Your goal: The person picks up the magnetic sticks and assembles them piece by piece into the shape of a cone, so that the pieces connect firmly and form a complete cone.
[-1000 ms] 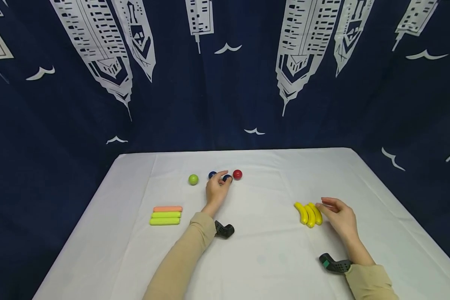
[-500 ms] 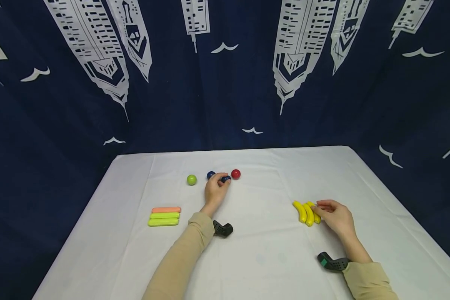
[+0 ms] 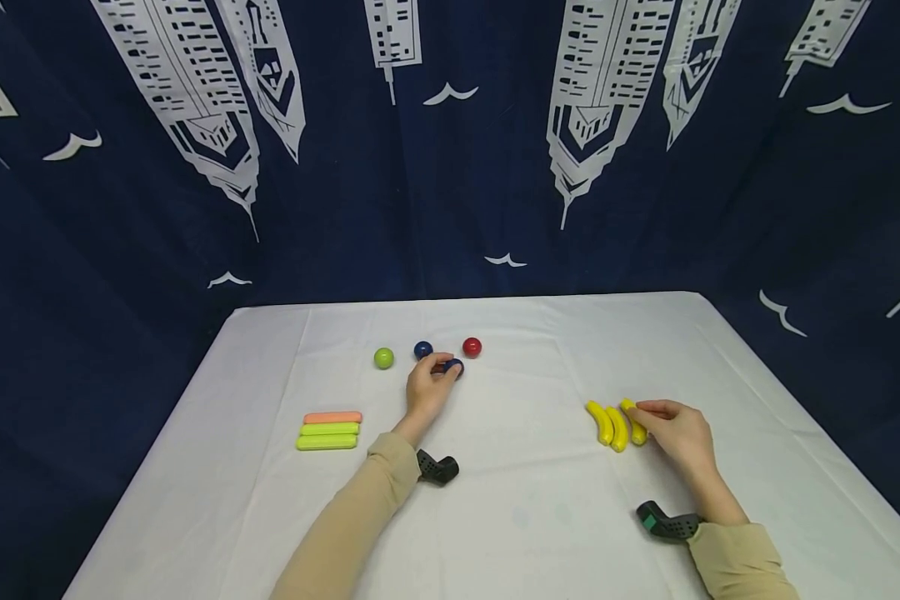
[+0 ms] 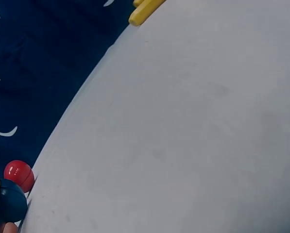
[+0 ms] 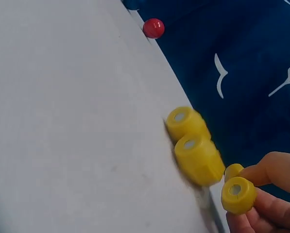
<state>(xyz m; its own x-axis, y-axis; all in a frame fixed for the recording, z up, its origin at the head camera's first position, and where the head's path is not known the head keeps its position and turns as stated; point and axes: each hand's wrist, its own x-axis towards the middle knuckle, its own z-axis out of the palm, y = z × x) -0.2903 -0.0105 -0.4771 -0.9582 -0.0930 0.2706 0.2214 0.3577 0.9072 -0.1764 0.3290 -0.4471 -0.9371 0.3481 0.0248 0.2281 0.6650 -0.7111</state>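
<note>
My left hand (image 3: 429, 390) pinches a dark blue ball (image 3: 454, 368) between thumb and fingers, in front of a second blue ball (image 3: 423, 350). A red ball (image 3: 472, 347) lies behind and to the right of it, and a green ball (image 3: 383, 358) to the left. On the right side, my right hand (image 3: 678, 433) holds a small yellow banana (image 5: 238, 195) between thumb and fingers. Two more yellow bananas (image 3: 608, 425) lie side by side just left of it, a small gap away. In the left wrist view the blue ball (image 4: 10, 201) partly covers the red one.
Left of my left forearm, a salmon-pink stick (image 3: 333, 417) and two lime-green sticks (image 3: 327, 436) lie in a stack of rows. A white cloth (image 3: 525, 517) covers the table. Behind its far edge hangs a dark blue curtain (image 3: 420, 208) with white building prints.
My left hand has drawn the blue ball slightly nearer, away from the other blue ball. My right hand has closed on the rightmost banana and shifted it a little right, apart from the other two.
</note>
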